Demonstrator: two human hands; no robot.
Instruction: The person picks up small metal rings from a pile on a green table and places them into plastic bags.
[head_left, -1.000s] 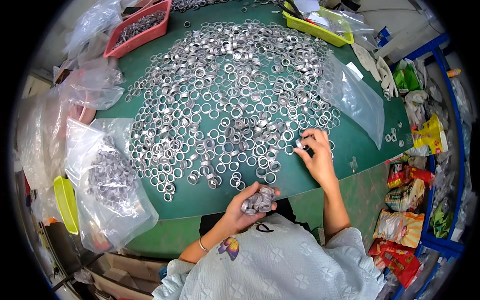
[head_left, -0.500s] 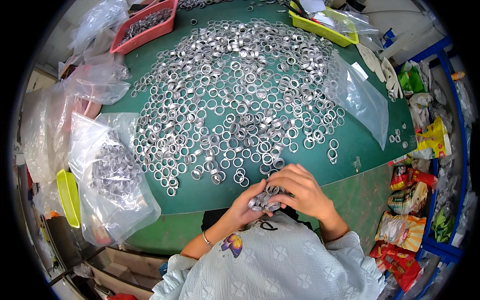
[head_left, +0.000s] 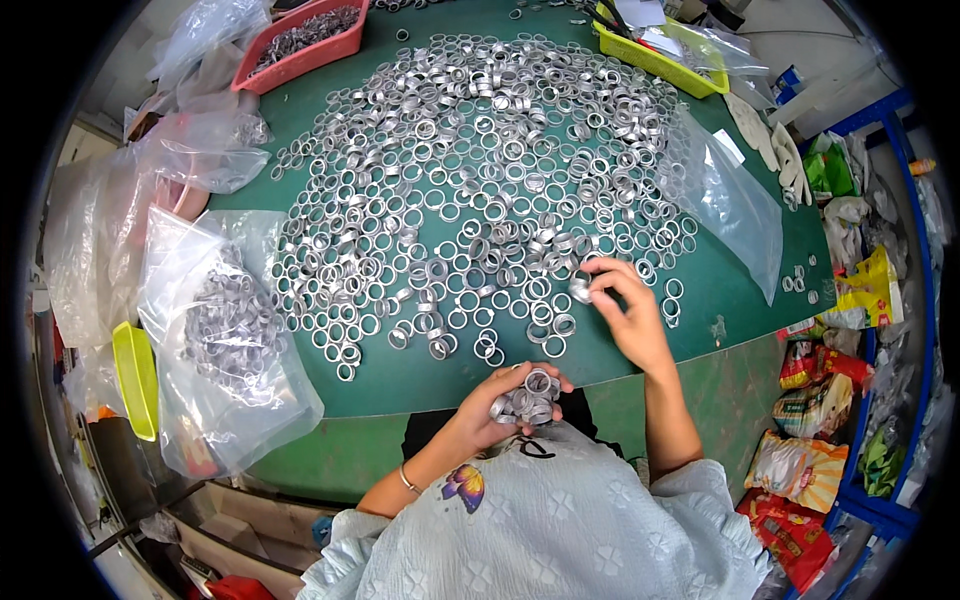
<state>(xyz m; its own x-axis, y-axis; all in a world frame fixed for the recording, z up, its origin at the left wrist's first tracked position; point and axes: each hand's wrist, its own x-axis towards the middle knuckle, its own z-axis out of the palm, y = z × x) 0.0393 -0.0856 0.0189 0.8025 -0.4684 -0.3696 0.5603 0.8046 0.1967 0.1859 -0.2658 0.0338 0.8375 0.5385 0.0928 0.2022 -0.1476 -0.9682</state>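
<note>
A cluster of silver metal rings [head_left: 522, 402] rests in my left hand [head_left: 486, 408], whose fingers curl round them just off the table's near edge. My right hand [head_left: 632, 318] is over the table, thumb and fingers pinched on a metal ring [head_left: 580, 288] at the right side of the spread. Many more loose rings [head_left: 430, 190] cover the green table [head_left: 400, 390], some flat, some on edge, some overlapping.
A clear bag of rings [head_left: 235, 340] hangs over the left edge beside a yellow-green tray [head_left: 135, 380]. At the back are a red basket [head_left: 300, 45] and a yellow basket [head_left: 665, 62]. An empty-looking plastic bag [head_left: 735, 220] and white gloves [head_left: 790, 165] lie right.
My right hand has left the cluster in my left hand and reached forward and right to the rings on the table. My left hand stays near the body, still holding its rings.
</note>
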